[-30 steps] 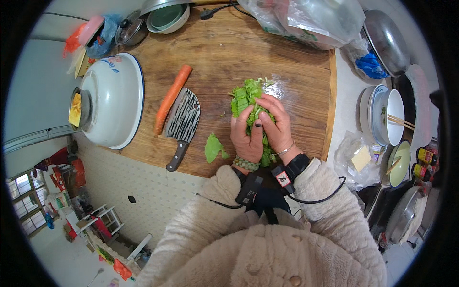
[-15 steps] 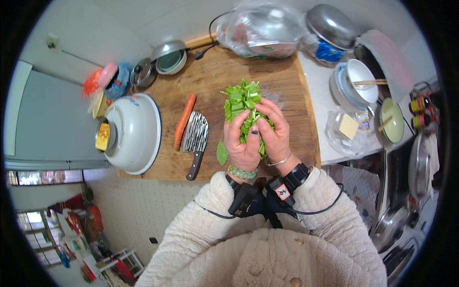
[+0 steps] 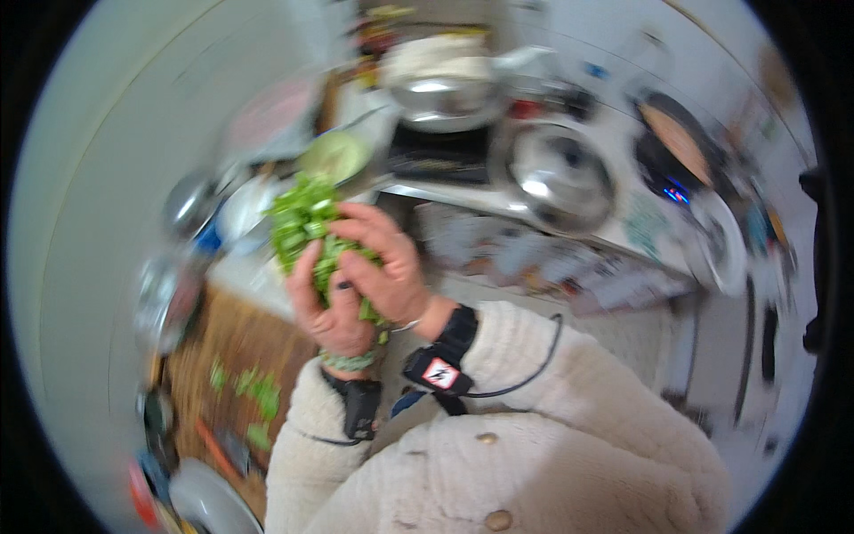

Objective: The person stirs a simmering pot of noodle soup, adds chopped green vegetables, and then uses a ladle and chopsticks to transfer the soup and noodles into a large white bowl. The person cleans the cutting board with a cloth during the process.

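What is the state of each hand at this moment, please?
Left hand: cupped against the chopped greens, holding them from the left.
Right hand: cupped over the same chopped greens, holding them from the right.

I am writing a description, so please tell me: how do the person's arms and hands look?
Both fluffy sleeves are cream-coloured. The left hand has a dark thumbnail, a green beaded bracelet and a black boxy wrist device. The right hand wears a thin silvery bangle, a black strap, a white, red-edged label on a black box and a black looping cable.
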`<state>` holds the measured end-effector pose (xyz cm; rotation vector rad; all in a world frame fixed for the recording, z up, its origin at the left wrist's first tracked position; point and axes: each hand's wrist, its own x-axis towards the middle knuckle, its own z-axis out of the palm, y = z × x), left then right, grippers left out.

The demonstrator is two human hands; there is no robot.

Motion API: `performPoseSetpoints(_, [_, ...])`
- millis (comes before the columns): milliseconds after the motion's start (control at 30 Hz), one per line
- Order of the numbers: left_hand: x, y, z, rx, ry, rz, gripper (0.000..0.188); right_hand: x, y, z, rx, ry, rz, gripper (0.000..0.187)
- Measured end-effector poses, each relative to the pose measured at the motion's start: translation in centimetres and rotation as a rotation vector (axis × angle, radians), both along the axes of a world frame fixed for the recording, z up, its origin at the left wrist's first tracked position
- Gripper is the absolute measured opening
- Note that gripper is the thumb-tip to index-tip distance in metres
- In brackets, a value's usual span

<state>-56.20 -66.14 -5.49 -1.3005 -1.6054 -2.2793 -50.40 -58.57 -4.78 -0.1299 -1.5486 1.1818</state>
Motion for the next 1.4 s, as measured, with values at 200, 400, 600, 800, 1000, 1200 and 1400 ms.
performPoseSetpoints(200, [19.1,18.1,3.5,0.045,0.115,-0.395,0.036,21.6,14.6,3.3,0.047,0.108,-0.438,0.027])
performPoseSetpoints(400, [40.8,36.1,5.5,0.106,0.142,-0.659,0.033,43.9,29.6,5.0,0.102,0.052,-0.847,0.023])
performPoseSetpoints(600, [51.2,52.2,6.1,0.083,0.187,-0.867,0.034,56.4,44.0,5.3,0.074,-0.081,-0.992,0.030])
performPoseSetpoints(800, [50.8,60.0,1.5,-0.406,0.429,-0.713,0.047,60.6,49.2,3.4,-0.231,-0.565,-0.954,0.045])
performPoseSetpoints(1000, [51.3,60.5,4.3,-0.163,0.475,-0.712,0.050,62.2,49.8,4.6,0.332,-0.468,-1.029,0.033])
performPoseSetpoints(1200, [39.3,53.3,3.3,-0.139,-1.308,-1.307,0.054,57.8,51.0,1.8,-0.150,-0.769,-1.014,0.029])
performPoseSetpoints(1400, [24.3,38.9,2.3,0.168,-1.369,-1.188,0.054,40.0,41.1,2.2,-0.290,-0.400,-0.119,0.025])
